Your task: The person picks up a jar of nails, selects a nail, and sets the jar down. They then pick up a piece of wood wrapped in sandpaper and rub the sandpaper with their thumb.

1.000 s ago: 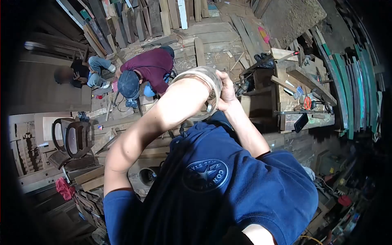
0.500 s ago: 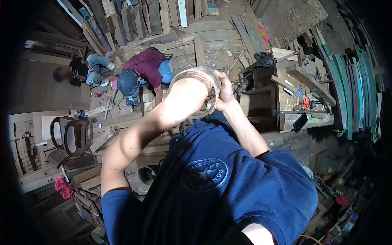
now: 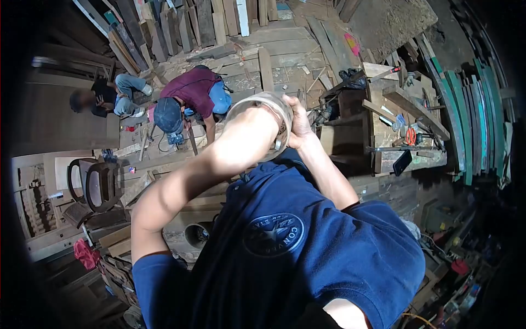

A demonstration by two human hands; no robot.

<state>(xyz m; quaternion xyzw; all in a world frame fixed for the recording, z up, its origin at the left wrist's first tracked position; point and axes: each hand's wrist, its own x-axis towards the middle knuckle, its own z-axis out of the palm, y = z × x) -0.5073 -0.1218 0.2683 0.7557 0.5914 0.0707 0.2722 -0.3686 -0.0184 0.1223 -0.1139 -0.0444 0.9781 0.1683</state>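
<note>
A clear round jar (image 3: 286,104) is tilted in front of my chest. My right hand (image 3: 297,122) grips its right side, with the thumb and fingers around the wall. My left arm crosses in from the left, and my left hand (image 3: 264,123) is inside the jar's mouth, its fingers hidden. Something brown and grainy shows faintly through the wall beside that hand, too small to name. The dark blue shirt (image 3: 339,247) I wear is just below both hands.
A crouching person (image 3: 189,90) in a maroon shirt works ahead on the left; another person (image 3: 127,90) sits farther left. A wooden bench (image 3: 411,162) with tools and offcuts stands right. Chairs (image 3: 101,186) are at left, a metal cylinder (image 3: 196,234) below my left arm.
The jar and both hands have shifted slightly left in view. My left elbow has moved a little outward and down. The crouching person's head has moved slightly.
</note>
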